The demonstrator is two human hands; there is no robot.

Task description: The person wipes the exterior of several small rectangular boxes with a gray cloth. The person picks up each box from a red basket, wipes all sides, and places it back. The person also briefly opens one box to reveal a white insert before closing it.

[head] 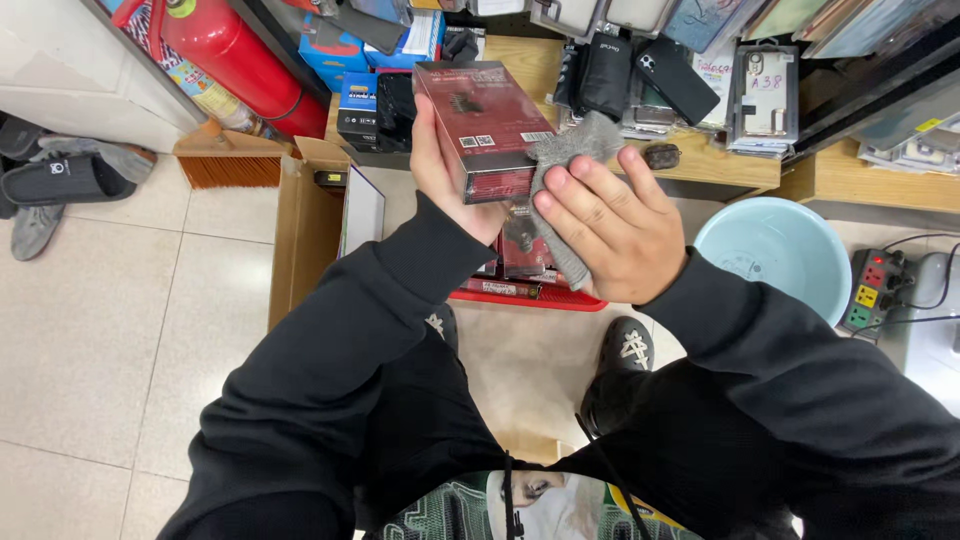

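Two hands are up in the middle of the shot, both busy with one dark red box (487,125). The left hand (440,160) grips the box from its left side, thumb and palm wrapped round the edge, so most of the fingers are hidden behind the cardboard. The right hand (610,225) presses a grey cloth (565,170) against the right side of the box, fingers curled over the fabric; the cloth hangs down under the palm and looks soft and a bit fuzzy. The box is flat, rectangular and glossy, tilted with its far end up.

Right below it there's a red basket (530,295), mostly hidden by the hands, with more dark boxes inside that I can't make out properly. Left of that stands an open cardboard carton (300,230) with something white in it, cut off by the black sleeve.

Further out, a wooden shelf (720,165) is stacked with phone cases and small boxes, all cut off at the top edge. A red fire extinguisher (235,55) leans at far left, only partly in frame. On the right sit a smooth pale blue plastic basin (775,245) and a power strip (868,290). The floor is pale shiny tile.
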